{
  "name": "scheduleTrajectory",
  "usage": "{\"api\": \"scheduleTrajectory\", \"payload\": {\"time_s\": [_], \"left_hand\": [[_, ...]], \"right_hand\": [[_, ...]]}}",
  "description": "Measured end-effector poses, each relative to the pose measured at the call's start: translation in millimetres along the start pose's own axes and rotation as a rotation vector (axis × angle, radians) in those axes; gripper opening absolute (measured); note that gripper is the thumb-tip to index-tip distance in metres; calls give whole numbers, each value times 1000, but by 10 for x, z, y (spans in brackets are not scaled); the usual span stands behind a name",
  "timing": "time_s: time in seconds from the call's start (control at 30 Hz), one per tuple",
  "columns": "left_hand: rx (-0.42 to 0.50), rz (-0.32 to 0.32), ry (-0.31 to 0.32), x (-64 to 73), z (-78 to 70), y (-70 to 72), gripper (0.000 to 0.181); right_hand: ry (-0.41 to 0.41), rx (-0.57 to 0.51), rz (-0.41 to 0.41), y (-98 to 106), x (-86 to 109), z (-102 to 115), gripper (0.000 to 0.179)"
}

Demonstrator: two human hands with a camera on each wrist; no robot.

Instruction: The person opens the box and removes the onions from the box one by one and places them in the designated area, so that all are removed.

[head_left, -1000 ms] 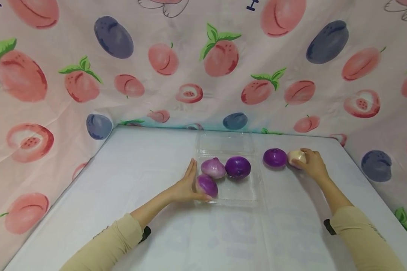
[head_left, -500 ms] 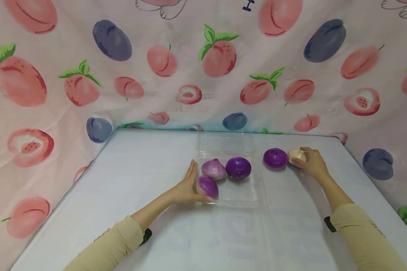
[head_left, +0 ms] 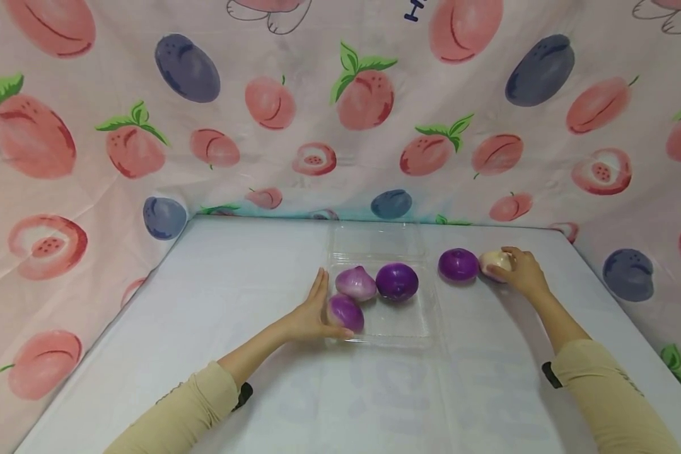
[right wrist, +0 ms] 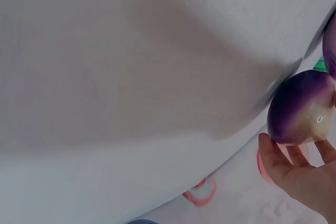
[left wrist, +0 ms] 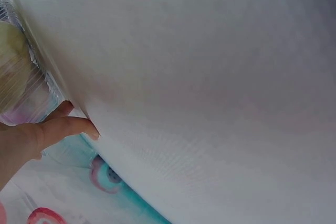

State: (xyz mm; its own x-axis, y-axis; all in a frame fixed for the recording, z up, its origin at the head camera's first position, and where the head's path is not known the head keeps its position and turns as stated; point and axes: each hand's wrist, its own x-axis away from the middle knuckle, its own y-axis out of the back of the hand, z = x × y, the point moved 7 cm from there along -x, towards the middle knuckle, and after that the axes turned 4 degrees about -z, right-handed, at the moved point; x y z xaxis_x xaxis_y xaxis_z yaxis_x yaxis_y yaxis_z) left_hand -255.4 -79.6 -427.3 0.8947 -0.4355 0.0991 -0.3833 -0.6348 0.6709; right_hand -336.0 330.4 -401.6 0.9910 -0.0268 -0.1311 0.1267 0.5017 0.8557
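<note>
A clear plastic clamshell box (head_left: 400,323) lies with its lid folded back in the head view. Inside it are a pale purple onion (head_left: 355,284), a dark purple onion (head_left: 397,282) and a purple-and-white onion (head_left: 346,314) at the front left. My left hand (head_left: 306,320) rests against the box's left side, fingers extended and thumb along the front edge. To the right, my right hand (head_left: 526,275) grips a cream-and-purple onion (head_left: 492,265) on the table; the right wrist view shows fingertips round this onion (right wrist: 300,109). Another purple onion (head_left: 458,265) sits close against it.
The white table (head_left: 250,252) meets a fruit-print cloth (head_left: 318,94) at the back and both sides. The transparent lid (head_left: 376,239) lies behind the box, near the table's back edge.
Both hands and the onions stay where they are. Only the head view shifts slightly.
</note>
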Motion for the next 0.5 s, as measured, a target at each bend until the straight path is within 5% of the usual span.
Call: {"api": "scheduleTrajectory", "payload": {"time_s": [0.5], "left_hand": [[-2,6,-14,-4,-6,5,133]], "right_hand": [[71,2,-110,89,41,99,57]]}}
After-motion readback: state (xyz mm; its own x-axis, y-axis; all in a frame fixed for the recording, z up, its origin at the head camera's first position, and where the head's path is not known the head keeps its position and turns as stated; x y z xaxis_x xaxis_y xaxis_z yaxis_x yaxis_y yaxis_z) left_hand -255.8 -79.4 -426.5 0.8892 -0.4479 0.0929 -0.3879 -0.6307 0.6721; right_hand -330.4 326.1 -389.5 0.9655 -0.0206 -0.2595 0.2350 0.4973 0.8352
